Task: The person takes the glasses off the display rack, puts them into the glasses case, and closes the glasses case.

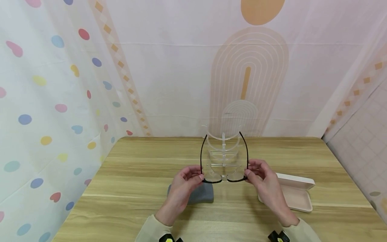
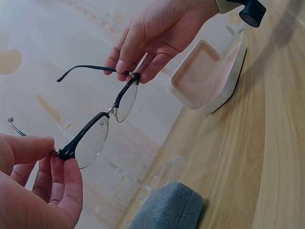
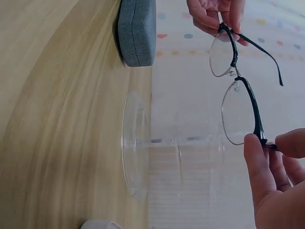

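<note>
A pair of black half-rim eyeglasses [image 1: 212, 182] is held up over the table, its temples unfolded and pointing away from me. My left hand [image 1: 185, 185] pinches the left hinge end between thumb and fingers. At the opposite hinge, my right hand [image 1: 266, 183] grips the frame the same way. Behind the glasses stands a clear acrylic display stand [image 1: 223, 148] with several tiers, seen through the lenses in the head view. Its round base [image 3: 127, 143] shows in the right wrist view.
A grey fabric glasses case [image 1: 201, 194] lies behind my left hand, partly covered by it. Near the right hand, a white case [image 1: 297, 198] with a pink inside lies with its lid up. A patterned curtain [image 1: 169, 84] hangs along the table's [image 1: 136, 168] far edge.
</note>
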`<state>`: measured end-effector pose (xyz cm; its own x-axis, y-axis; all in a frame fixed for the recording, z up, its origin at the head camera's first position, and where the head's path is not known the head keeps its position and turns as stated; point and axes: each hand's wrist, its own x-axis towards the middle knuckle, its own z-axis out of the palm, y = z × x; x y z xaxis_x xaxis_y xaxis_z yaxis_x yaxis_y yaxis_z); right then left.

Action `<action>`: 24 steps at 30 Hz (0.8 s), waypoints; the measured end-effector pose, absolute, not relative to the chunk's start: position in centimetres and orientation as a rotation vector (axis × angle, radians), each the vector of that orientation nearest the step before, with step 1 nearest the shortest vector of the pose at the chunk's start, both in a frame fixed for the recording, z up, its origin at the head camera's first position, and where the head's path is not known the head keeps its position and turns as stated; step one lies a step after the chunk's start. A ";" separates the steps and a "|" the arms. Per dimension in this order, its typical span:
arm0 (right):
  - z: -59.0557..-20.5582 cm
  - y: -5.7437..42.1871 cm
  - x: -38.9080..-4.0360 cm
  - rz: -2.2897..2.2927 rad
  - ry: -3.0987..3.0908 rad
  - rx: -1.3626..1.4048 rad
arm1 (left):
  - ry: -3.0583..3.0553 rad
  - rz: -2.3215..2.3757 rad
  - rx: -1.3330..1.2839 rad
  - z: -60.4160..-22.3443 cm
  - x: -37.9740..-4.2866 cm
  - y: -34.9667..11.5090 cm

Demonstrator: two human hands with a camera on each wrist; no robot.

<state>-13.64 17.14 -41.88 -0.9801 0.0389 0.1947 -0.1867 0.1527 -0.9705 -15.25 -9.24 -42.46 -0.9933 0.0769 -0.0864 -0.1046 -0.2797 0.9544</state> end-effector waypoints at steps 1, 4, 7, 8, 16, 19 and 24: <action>-41.9 17.1 -13.6 1.925 -2.235 0.163 | 1.820 2.430 -0.031 -42.4 -15.2 -9.2; -41.8 17.0 -13.6 1.882 -2.209 0.209 | 1.844 2.445 -0.010 -42.3 -15.2 -9.1; -41.7 16.9 -13.6 1.833 -2.196 0.234 | 1.854 2.469 0.007 -42.2 -15.3 -9.0; -41.7 16.8 -13.6 1.810 -2.198 0.234 | 1.856 2.478 0.011 -42.2 -15.3 -9.0; -41.5 16.6 -13.5 1.690 -2.228 0.227 | 1.905 2.505 0.072 -42.0 -15.3 -9.1; -41.5 16.5 -13.5 1.673 -2.219 0.243 | 1.927 2.504 0.087 -41.9 -15.4 -9.1; -41.4 16.4 -13.5 1.648 -2.211 0.264 | 1.947 2.504 0.085 -41.6 -15.4 -9.1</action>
<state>-13.54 16.43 -41.40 -0.9143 0.0686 0.3991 -0.3628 0.2989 -0.8826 -15.37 -9.10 -41.65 -0.9981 0.0075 0.0616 0.0578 -0.2465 0.9674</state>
